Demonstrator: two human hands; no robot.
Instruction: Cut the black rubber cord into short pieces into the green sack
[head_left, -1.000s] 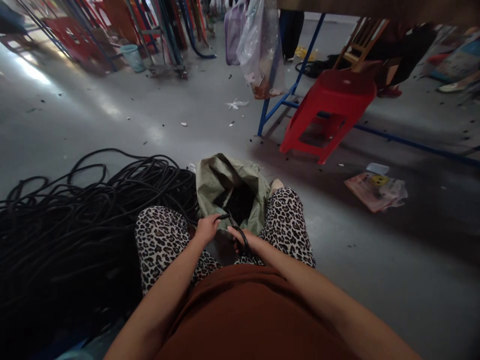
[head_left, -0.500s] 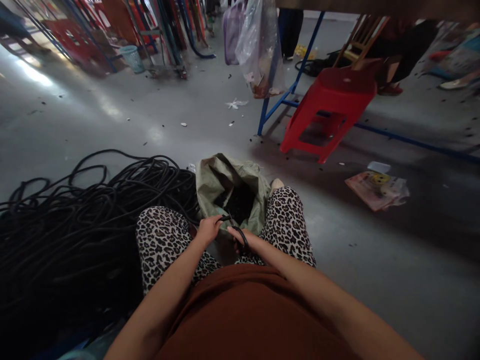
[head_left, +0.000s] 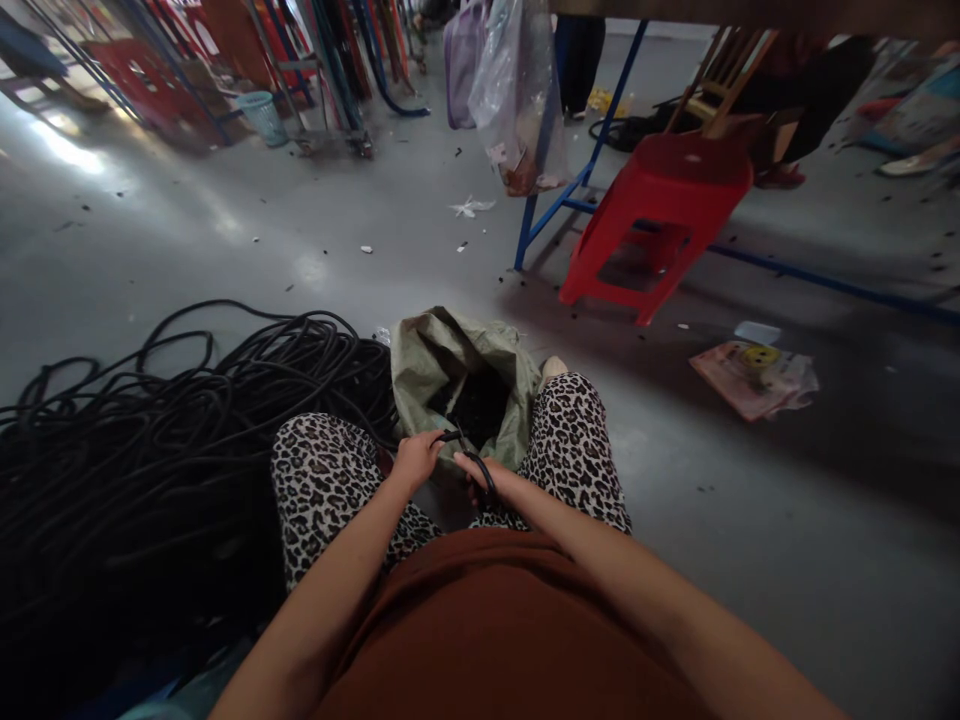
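Note:
Between my knees stands an open green woven sack with dark pieces inside. My left hand is closed on a black cord, whose short end sticks out over the near rim of the sack. Black-handled scissors are in my right hand, their blades pointing up at the cord's end. The two hands are close together but apart. A large tangled heap of black cord lies on the floor to the left of my leg.
A red plastic stool stands at the right beside a blue-legged table frame with a clear plastic bag hanging from it. A printed bag lies on the floor. Other people's legs show at the upper right.

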